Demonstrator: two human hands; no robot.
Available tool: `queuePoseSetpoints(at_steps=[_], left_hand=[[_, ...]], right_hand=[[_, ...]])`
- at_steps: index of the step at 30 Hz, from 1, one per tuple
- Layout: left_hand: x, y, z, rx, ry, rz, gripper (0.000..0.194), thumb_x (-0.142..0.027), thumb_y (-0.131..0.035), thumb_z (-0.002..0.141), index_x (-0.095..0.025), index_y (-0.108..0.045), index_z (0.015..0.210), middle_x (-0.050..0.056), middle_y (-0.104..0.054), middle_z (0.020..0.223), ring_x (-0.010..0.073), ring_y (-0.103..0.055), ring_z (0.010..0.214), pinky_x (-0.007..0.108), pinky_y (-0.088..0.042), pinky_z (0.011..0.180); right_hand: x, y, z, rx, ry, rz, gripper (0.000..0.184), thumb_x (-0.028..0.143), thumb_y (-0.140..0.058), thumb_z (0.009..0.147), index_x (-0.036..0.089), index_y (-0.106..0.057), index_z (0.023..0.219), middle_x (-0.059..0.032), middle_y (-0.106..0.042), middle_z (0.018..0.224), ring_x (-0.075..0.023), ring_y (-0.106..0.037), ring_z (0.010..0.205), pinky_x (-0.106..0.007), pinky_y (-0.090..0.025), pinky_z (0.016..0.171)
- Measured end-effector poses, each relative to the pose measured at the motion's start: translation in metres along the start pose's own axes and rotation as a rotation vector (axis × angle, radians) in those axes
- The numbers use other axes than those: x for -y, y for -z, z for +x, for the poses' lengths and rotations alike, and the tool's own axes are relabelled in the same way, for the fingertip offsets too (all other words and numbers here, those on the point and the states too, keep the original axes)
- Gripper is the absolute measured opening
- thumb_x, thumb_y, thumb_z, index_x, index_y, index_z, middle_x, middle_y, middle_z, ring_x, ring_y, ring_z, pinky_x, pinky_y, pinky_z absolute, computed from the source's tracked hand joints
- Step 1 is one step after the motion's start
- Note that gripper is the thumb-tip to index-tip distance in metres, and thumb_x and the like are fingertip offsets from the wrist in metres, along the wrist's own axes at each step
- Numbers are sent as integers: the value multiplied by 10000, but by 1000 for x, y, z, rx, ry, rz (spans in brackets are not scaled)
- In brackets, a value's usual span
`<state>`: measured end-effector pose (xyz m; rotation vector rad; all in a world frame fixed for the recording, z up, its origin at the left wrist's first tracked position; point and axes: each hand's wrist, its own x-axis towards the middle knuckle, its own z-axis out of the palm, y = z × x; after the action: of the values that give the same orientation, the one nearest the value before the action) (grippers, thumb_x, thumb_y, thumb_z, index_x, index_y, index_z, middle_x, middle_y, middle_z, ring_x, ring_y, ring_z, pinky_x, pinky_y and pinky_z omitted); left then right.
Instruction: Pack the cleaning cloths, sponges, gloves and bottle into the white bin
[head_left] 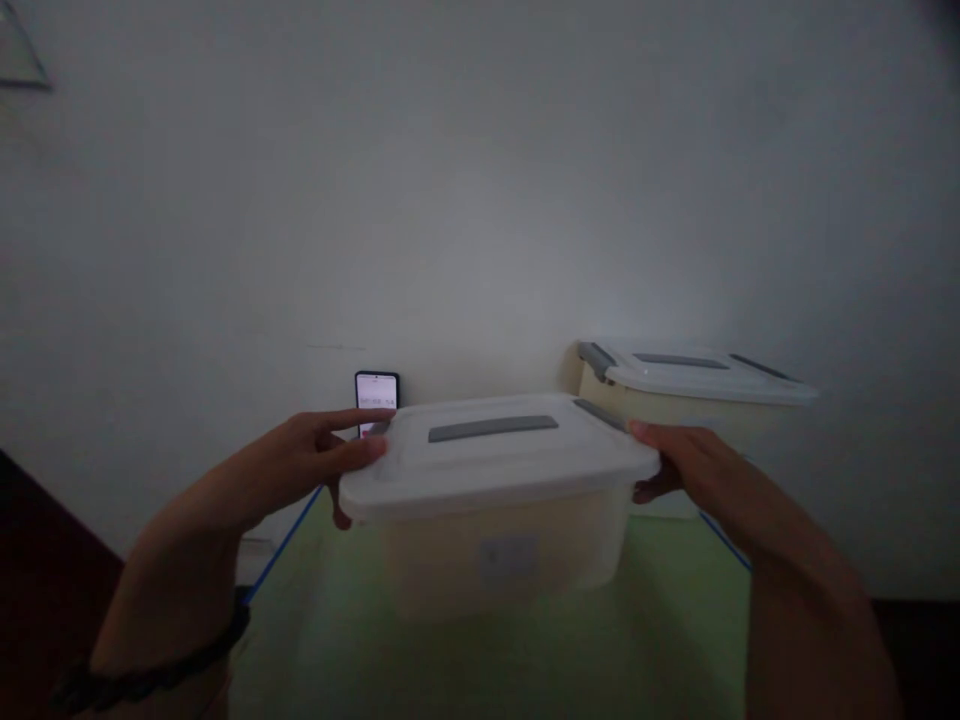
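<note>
A pale plastic storage box (450, 570) with a white lid (480, 465) is held between my two hands over a green tabletop. Grey strips mark the lid's middle and its two ends, and a small label shows on the front wall. At the left end, the fingers and thumb of my left hand (315, 450) grip the lid's edge by the grey latch. My right hand (682, 460) clasps the opposite end, thumb on top near the other latch and fingers curled beneath the rim. Blur hides whether the box touches the table.
Against the wall at the right rear stands a second lidded storage box (690, 380). A phone (377, 390) with a lit screen leans upright behind my left hand. The green table (480, 670) has blue edging, and a grey-white wall (480, 200) rises behind it.
</note>
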<state>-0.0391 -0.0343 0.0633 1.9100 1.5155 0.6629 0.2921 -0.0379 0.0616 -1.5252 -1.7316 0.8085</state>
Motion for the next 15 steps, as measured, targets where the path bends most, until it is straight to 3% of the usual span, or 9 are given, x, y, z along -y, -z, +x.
queuePoseSetpoints(at_steps=[4, 8, 12, 15], left_hand=[[9, -4, 3, 227, 60, -8, 723, -491, -514, 758, -187, -257, 1362, 23, -713, 754, 192, -652, 671, 271, -504, 630], [9, -17, 8, 389, 47, 53, 597, -502, -492, 774, -250, -372, 1302, 9, -716, 781, 195, -665, 726, 269, -501, 680], [2, -31, 12, 569, 109, 88, 598, -528, -509, 747, -249, -420, 1268, 12, -711, 726, 187, -665, 606, 254, -493, 586], [-3, -38, 14, 582, 122, 89, 664, -525, -514, 746, -204, -360, 1306, -1, -691, 608, 196, -666, 631, 269, -480, 631]], right_hand=[[-9, 6, -3, 218, -11, -171, 491, 543, -356, 818, 147, -623, 704, -58, -664, 676, -164, -622, 617, -243, -485, 580], [-23, 6, -3, 397, -71, -457, 620, 629, -295, 796, 128, -633, 659, -81, -652, 599, -169, -603, 530, -250, -446, 504], [-31, 2, 3, 445, -126, -644, 634, 581, -267, 824, 123, -629, 578, -109, -649, 567, -179, -599, 501, -267, -430, 515], [-32, -3, 9, 344, -59, -795, 507, 483, -335, 834, 123, -668, 704, -124, -675, 696, -222, -626, 635, -299, -435, 593]])
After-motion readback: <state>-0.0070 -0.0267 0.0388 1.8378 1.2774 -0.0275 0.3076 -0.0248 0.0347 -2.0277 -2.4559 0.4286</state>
